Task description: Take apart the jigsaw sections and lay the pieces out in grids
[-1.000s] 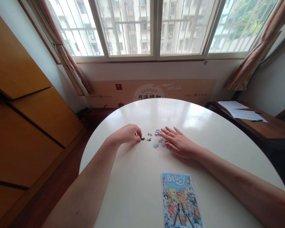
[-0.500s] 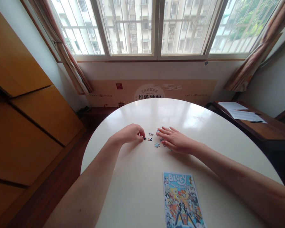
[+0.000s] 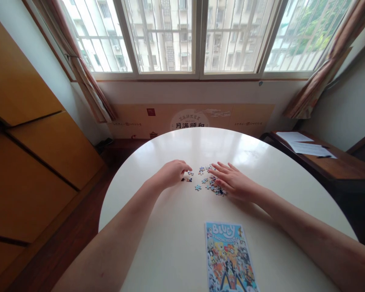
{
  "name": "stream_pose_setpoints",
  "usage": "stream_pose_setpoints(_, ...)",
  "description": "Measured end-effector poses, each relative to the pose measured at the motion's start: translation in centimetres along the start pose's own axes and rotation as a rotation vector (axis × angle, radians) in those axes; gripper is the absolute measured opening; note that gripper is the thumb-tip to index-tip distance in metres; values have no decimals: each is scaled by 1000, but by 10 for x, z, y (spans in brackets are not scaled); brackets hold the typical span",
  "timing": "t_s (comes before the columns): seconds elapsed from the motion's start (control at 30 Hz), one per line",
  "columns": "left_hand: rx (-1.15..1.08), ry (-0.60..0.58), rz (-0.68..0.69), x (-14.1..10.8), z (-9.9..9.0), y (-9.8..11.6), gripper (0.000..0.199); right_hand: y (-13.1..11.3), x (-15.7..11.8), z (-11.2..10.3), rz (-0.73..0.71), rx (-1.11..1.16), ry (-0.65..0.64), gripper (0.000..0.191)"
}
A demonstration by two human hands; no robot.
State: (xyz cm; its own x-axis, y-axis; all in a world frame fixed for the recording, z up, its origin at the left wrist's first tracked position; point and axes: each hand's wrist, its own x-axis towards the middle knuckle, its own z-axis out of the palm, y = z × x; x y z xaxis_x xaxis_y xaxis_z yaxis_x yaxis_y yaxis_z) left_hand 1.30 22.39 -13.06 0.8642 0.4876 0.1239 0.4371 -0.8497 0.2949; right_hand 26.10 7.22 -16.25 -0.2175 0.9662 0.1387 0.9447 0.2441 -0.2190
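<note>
My left hand [image 3: 172, 173] is low over the white table, its index finger stretched to the right and its thumb lower and apart. Small jigsaw puzzle pieces [image 3: 189, 179] lie just under and beside its fingertips, a dark one close to the thumb. I see nothing held in it. My right hand [image 3: 235, 181] is spread flat at the right edge of a pile of jigsaw puzzle pieces [image 3: 216, 188], partly covering it. A single light blue piece [image 3: 198, 187] lies between the hands, nearer the pile.
On the round white table [image 3: 164, 251], a colourful Bluey picture sheet [image 3: 229, 255] lies toward me. A brown side table [image 3: 331, 168] at the right carries papers [image 3: 313, 149] and pens. Wooden cabinets [image 3: 36, 162] stand left, and a barred window [image 3: 167, 36] is ahead.
My left hand has let go of the dark piece and extended its index finger. My right hand has slid right and uncovered more of the pile. The view has shifted slightly.
</note>
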Motion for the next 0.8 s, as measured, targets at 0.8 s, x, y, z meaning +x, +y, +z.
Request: stream_pose_setpoints(0.8,28,55,199,2,8,5,51,-13,33,-5,-66,60,-122,52)
